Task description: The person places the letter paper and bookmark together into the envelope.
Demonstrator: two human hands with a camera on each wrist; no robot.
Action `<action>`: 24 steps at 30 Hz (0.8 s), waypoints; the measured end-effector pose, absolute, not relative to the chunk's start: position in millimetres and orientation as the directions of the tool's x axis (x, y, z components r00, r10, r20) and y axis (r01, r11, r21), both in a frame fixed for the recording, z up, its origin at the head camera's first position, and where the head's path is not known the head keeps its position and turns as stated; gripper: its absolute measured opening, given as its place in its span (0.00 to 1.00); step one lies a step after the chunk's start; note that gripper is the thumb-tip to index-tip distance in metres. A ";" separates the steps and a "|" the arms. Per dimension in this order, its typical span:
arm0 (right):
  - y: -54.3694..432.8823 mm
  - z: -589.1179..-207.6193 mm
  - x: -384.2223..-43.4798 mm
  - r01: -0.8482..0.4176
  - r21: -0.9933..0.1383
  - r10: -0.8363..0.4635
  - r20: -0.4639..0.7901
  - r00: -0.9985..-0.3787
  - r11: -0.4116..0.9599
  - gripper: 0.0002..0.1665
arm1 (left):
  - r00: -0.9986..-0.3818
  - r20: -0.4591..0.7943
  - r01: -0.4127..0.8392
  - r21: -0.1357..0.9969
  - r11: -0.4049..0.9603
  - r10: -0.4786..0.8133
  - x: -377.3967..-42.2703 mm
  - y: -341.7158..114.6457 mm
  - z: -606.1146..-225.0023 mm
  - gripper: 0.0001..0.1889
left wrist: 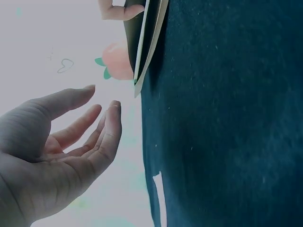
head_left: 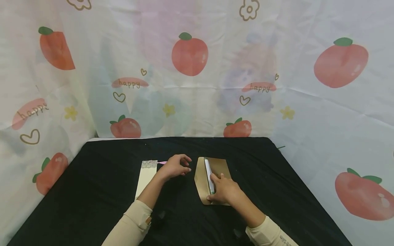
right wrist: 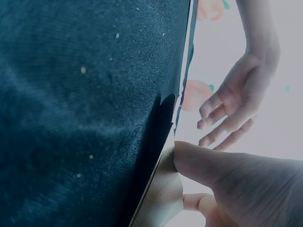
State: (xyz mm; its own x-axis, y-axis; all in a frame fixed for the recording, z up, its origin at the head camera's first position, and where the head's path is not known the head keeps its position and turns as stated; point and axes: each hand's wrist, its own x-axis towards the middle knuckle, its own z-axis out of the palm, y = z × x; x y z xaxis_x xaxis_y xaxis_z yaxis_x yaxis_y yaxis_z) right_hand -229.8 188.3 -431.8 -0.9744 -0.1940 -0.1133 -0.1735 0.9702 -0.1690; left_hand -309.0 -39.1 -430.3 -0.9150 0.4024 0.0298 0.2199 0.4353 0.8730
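Observation:
A brown paper envelope (head_left: 200, 179) lies on the dark cloth with its flap open to the left. A white folded paper or card (head_left: 208, 171) sits in its mouth, seen edge-on. My right hand (head_left: 226, 189) grips the envelope, thumb at the near edge and fingers over the white piece. In the right wrist view the thumb (right wrist: 194, 163) presses on the brown paper. My left hand (head_left: 175, 166) hovers left of the envelope, fingers loosely bent around nothing. Beneath that forearm is a cream card (head_left: 146, 179) with a patterned grey band and a pink ribbon (head_left: 162, 162).
Black cloth (head_left: 107, 177) covers the table. White curtains (head_left: 197, 102) printed with fruit, hearts and the word happy enclose it at the back and both sides. The left forearm overlaps the lower part of the cream card.

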 end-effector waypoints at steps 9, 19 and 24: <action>188.4 -430.6 -228.1 -0.173 -0.172 -0.193 -0.109 -0.975 0.970 0.44 | -0.923 0.020 0.219 0.848 0.483 0.384 -298.0 -55.7 -421.4 0.19; 189.3 -431.6 -229.1 -0.181 -0.180 -0.201 -0.102 -0.974 0.967 0.43 | -0.927 0.014 0.200 0.863 0.464 0.375 -295.6 -73.5 -427.0 0.18; 189.1 -431.7 -229.3 -0.183 -0.175 -0.203 -0.104 -0.974 0.967 0.43 | -0.928 0.009 0.200 0.856 0.477 0.372 -294.0 -84.3 -424.6 0.18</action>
